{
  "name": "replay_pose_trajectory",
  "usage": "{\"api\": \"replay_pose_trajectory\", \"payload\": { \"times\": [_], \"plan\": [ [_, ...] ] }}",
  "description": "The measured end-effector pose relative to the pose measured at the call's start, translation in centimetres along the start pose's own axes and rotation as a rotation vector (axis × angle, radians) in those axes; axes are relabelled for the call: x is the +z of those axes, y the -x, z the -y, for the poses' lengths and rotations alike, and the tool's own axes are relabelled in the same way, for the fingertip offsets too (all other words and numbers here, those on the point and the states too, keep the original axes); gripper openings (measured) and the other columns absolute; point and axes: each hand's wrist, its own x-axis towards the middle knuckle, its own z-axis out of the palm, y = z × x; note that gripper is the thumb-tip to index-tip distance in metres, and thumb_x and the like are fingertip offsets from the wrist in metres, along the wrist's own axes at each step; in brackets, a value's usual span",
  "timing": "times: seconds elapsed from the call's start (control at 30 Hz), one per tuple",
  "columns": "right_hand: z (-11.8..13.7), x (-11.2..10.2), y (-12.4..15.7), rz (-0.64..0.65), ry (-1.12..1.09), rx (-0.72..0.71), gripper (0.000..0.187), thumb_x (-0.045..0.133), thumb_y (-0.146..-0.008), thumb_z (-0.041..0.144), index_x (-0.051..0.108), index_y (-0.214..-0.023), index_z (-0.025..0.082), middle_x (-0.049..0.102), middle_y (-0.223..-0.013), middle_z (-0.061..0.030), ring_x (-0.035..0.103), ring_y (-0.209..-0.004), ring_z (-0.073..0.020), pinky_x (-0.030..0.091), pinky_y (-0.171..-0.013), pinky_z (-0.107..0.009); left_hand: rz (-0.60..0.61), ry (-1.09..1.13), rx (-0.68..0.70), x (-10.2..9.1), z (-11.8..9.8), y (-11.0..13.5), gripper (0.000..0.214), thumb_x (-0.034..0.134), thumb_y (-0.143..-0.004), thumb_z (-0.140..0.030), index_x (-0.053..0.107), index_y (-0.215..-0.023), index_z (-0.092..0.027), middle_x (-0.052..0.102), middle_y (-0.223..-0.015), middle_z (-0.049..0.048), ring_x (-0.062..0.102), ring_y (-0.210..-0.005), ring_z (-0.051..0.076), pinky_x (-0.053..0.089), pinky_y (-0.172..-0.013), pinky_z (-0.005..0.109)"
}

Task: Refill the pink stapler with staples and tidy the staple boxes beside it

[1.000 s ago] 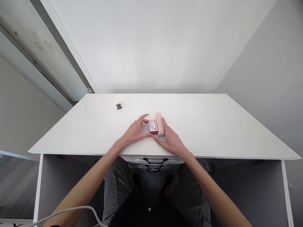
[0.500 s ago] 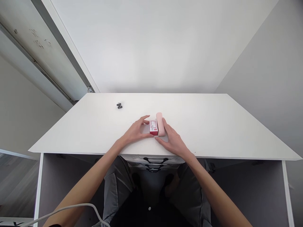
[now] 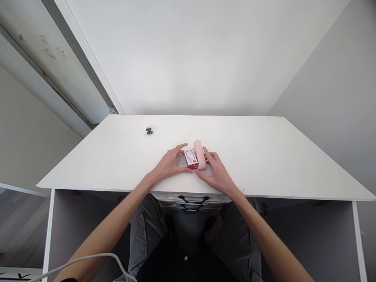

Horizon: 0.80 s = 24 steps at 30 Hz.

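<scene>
My left hand (image 3: 170, 163) curves around small red-and-white boxes (image 3: 191, 159), which look stacked, its thumb along their near end and its fingertips at their far left. Right beside the boxes is a pink stapler (image 3: 200, 155), long and rounded, pointing away from me. My right hand (image 3: 216, 173) grips around it, thumb at the near end and index finger along the right side. More red-and-white box edges (image 3: 206, 158) show between the stapler and my right fingers; the rest of them is hidden.
A small dark clip-like item (image 3: 149, 131) lies toward the back left of the white tabletop (image 3: 264, 156). Behind it rises a white wall (image 3: 194, 58). Black drawer handles (image 3: 194, 200) sit below the front edge. A pale cable (image 3: 96, 255) crosses my left forearm.
The boxes have turned slightly and tilted beside the stapler. Red-and-white edges have come into sight to the stapler's right, and my right fingers have bent around them.
</scene>
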Motion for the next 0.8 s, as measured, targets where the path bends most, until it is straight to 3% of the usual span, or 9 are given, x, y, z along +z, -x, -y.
{"api": "replay_pose_trajectory", "payload": {
  "times": [0.33,0.6,0.7,0.8],
  "plan": [
    [0.3,-0.2,0.0,0.002,-0.081,0.017,0.087,0.070,-0.093,0.040,0.025,-0.168,0.032,0.051,-0.136,-0.0112,0.067,-0.109,-0.0247,0.058,-0.106,-0.051,0.062,0.068,0.021,-0.8,-0.5,0.0,0.102,0.082,-0.076,-0.063,0.034,-0.160,-0.029,0.068,-0.140,0.0121,0.061,-0.135,0.034,0.045,-0.113,0.051],
    [0.4,-0.3,-0.1,-0.010,-0.090,0.016,0.084,0.070,-0.093,0.041,0.029,-0.166,0.031,0.053,-0.134,-0.0118,0.067,-0.107,-0.0249,0.059,-0.104,-0.051,0.093,0.093,0.031,-0.9,-0.4,0.0,0.107,0.084,-0.076,-0.061,0.030,-0.163,-0.030,0.063,-0.148,0.0132,0.057,-0.139,0.034,0.043,-0.116,0.052],
    [0.2,-0.2,-0.1,-0.016,-0.093,0.022,0.084,0.070,-0.094,0.043,0.030,-0.166,0.031,0.054,-0.136,-0.0125,0.067,-0.111,-0.0264,0.059,-0.103,-0.051,0.056,0.097,0.057,-1.3,-0.3,0.4,0.108,0.085,-0.075,-0.060,0.029,-0.163,-0.032,0.054,-0.157,0.0117,0.055,-0.139,0.032,0.045,-0.115,0.050],
    [0.1,-0.2,-0.2,-0.022,-0.104,0.032,0.081,0.068,-0.095,0.046,0.031,-0.165,0.029,0.054,-0.136,-0.0131,0.066,-0.115,-0.0275,0.059,-0.104,-0.051,-0.042,0.037,0.037,-1.8,-0.1,1.1,0.088,0.076,-0.085,-0.061,0.038,-0.159,-0.032,0.048,-0.162,0.0091,0.052,-0.143,0.030,0.044,-0.119,0.050]
  ]
}}
